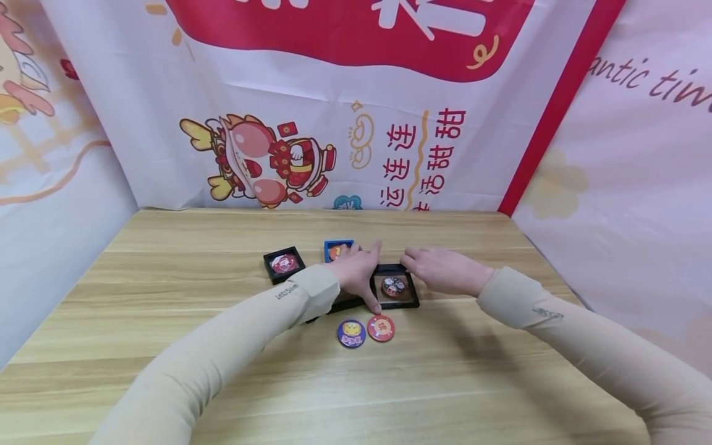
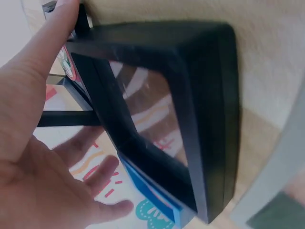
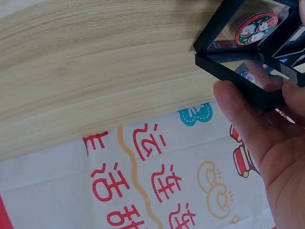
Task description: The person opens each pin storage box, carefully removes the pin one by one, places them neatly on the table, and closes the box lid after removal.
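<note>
An unfolded black display case (image 1: 411, 295) with clear film lies at the middle of the table, a round badge (image 1: 394, 286) on its film. My right hand (image 1: 445, 271) pinches the raised frame of this case at its far side; the right wrist view shows thumb and fingers on the black frame (image 3: 238, 88). My left hand (image 1: 356, 272) is spread at the case's left side, thumb reaching its near edge and other fingers extended. A second black case (image 2: 209, 119) stands beside the left palm, partly hidden under the left arm in the head view.
A black case (image 1: 300, 256) with a red badge sits at the left. Behind the left hand is a blue case (image 1: 328, 243) with an orange badge. Nearer lie a purple badge (image 1: 351, 332) and a red badge (image 1: 381, 327). A printed cloth (image 1: 356, 80) hangs behind the table.
</note>
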Demonstrator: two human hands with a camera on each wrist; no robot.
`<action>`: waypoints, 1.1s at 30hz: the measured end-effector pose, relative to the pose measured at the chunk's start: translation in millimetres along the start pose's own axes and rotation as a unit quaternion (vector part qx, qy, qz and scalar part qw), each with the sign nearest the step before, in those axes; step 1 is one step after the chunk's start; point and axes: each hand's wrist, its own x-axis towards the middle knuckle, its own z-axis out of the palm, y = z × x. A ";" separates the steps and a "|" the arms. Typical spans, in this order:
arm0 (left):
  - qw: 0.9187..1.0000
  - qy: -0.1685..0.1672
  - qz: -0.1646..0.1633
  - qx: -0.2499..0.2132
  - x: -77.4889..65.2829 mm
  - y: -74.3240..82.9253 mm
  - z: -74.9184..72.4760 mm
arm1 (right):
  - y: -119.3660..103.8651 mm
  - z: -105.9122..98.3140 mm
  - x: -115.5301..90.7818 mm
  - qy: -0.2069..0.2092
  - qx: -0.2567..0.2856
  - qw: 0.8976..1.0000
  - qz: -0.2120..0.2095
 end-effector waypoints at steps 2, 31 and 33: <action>1.000 0.003 -0.002 -0.011 -0.7 0.1 0.7 | 1.7 1.2 0.2 0.001 0.014 1.000 0.007; 0.995 0.075 -0.049 0.030 -6.3 9.7 13.4 | 30.9 13.0 15.5 0.051 0.151 0.981 0.112; 0.995 0.083 -0.041 0.035 -5.8 9.9 14.4 | 29.7 13.7 14.9 0.060 0.157 0.978 0.125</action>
